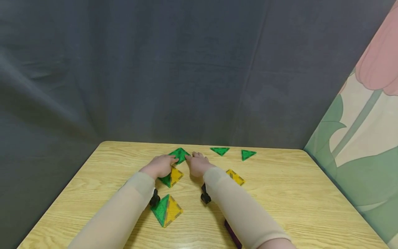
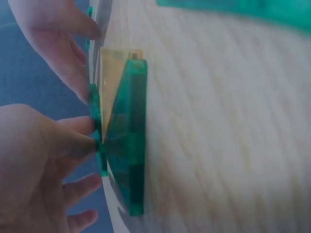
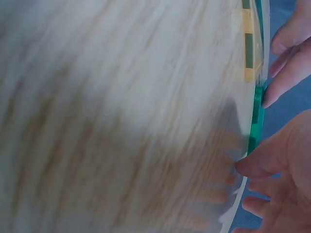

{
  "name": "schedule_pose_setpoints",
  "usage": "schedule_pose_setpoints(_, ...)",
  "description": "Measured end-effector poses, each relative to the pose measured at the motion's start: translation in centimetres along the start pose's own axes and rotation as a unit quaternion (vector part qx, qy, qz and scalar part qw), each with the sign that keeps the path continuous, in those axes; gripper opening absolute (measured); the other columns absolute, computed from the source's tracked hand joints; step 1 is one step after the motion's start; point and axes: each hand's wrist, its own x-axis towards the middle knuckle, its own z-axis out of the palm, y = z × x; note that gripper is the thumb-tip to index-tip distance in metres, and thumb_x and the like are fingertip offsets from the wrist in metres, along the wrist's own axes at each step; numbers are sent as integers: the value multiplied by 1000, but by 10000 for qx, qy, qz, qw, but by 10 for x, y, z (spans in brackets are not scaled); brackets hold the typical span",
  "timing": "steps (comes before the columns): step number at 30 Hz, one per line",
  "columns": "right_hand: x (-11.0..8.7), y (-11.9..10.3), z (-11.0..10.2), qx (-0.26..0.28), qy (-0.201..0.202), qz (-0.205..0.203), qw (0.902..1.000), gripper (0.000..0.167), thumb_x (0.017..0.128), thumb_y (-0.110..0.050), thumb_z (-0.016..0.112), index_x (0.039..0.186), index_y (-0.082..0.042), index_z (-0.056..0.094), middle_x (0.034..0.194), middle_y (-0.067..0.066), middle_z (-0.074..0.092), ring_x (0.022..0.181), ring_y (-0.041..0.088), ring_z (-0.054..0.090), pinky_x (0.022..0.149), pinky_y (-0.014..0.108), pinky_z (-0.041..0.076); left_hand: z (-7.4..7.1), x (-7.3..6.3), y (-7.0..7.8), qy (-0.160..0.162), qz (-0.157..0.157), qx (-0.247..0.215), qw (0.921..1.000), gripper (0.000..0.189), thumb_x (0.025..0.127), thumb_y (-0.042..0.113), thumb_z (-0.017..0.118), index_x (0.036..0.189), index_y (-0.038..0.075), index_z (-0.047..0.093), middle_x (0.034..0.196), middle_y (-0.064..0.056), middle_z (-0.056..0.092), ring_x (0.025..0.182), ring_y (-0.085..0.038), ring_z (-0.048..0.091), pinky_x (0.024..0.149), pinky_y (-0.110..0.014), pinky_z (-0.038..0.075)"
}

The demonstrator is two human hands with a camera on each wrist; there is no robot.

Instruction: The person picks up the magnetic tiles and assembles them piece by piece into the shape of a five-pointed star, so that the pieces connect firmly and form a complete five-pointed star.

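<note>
Near the table's far edge lie green translucent tile pieces [image 1: 179, 154] that together form a diamond. My left hand [image 1: 160, 166] touches their left side with thumb and index fingertips, while its other fingers extend loosely in the left wrist view. At the right corner, my right hand [image 1: 197, 164] has its thumb against or right beside the green edge, its other fingers spread. Just nearer than the diamond, a yellow triangle tile [image 1: 176, 175] adjoins a green triangle tile [image 1: 166, 180], partly hidden by my left hand.
Closer in, another green triangle [image 1: 160, 209] and yellow triangle [image 1: 172, 211] lie side by side. Two green triangles [image 1: 220, 151] [image 1: 247, 154] sit at the back right. Yellow tiles [image 1: 237, 177] and a dark red object [image 1: 232, 235] are partly behind my right forearm. A dark curtain [image 1: 186, 76] hangs behind the table.
</note>
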Motion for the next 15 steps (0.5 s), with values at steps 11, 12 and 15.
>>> schedule_pose_setpoints(11,-35,52,-72,1152,912,536,9877,71,94,5,39,159,-17,22,162,18,11,147,38,8,116,59,12,-12,9,12,127,-149,142,9997,48,103,8,45,150,14,44,158,-13,31,144,-40,22,117,-58,12)
schedule_pose_setpoints(12,-39,64,-80,1179,921,640,9867,72,93,6,38,159,-15,21,162,19,11,147,40,8,116,60,11,-14,11,19,186,-90,157,9997,48,104,9,44,151,14,42,158,-13,29,145,-39,20,117,-58,11)
schedule_pose_setpoints(15,-52,104,-91,1123,886,898,9856,68,93,7,34,158,-8,21,160,25,14,145,46,10,114,63,13,-20,19,43,257,140,160,9994,51,104,9,41,154,15,36,160,-11,24,146,-37,19,117,-57,11)
